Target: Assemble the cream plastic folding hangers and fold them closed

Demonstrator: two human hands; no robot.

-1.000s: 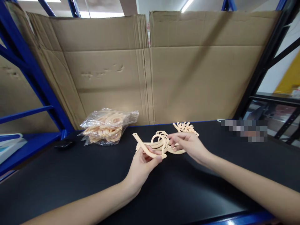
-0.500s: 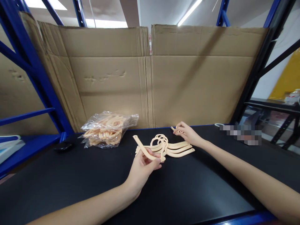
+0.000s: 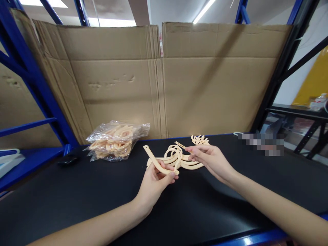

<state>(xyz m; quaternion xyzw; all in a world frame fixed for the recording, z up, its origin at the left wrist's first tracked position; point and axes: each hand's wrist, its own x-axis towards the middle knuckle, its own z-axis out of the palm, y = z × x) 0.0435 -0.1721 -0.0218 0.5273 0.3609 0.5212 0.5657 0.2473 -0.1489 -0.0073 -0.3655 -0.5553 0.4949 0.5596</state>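
Note:
My left hand (image 3: 156, 181) is closed around a curved cream strip (image 3: 151, 155) with a small hole at its upper end. The strip's lower end lies by my thumb tip. Right of it, my right hand (image 3: 211, 160) pinches a thin, slotted cream piece (image 3: 180, 145), its free end pointing up and left. Behind and between my hands lies a pile of curved cream pieces (image 3: 191, 167) with loops (image 3: 174, 150) at its middle. My hands partly cover this pile.
Small hooked cream pieces (image 3: 200, 139) lie at the back of the black tabletop (image 3: 97, 191). A clear plastic bag (image 3: 115, 140) of cream parts and a black mouse-like object (image 3: 68, 160) are at left. Cardboard (image 3: 123, 78) walls the back; blue frame posts (image 3: 48, 92) stand left.
My right hand has come left and nearer from the back of the pile, bringing the slotted piece toward my left hand. The hooked pieces behind it now show. My left hand keeps its hold.

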